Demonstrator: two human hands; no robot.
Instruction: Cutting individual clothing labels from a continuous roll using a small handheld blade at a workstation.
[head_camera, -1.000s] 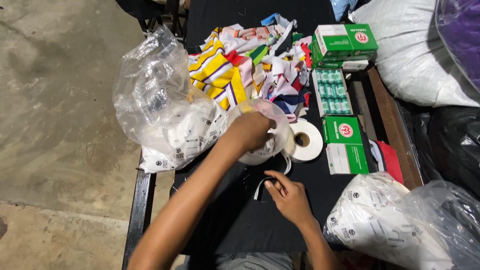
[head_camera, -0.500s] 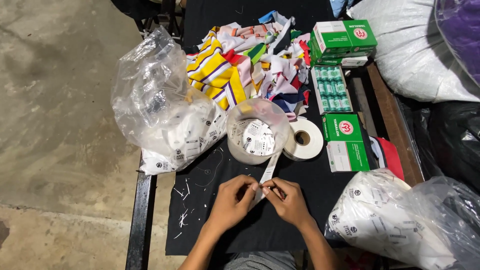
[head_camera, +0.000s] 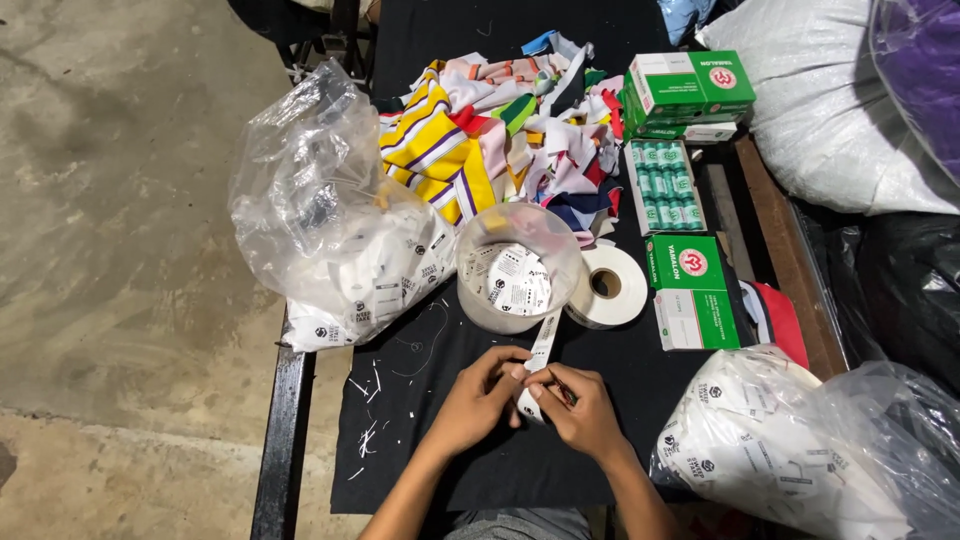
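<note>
A: In the head view, where was the narrow white printed label strip (head_camera: 541, 352)?

B: Just in front of the clear round plastic tub (head_camera: 517, 266), over the black cloth-covered table (head_camera: 430, 400). Its long axis ran from the hands up toward the tub, tilted slightly right, its far end at the tub's near wall.

A: And the hands?

B: The left hand (head_camera: 478, 398) and right hand (head_camera: 580, 408) were close together, both pinching the strip's near end between thumb and fingers.

A: What did the containers hold?

B: The tub held loose white labels. Left of the tub, a crumpled clear plastic bag (head_camera: 330, 215) held more white labels. Just right of the tub lay a white tape roll (head_camera: 607, 286); beyond that, an open green box (head_camera: 664, 186) held small green spools in rows.
</note>
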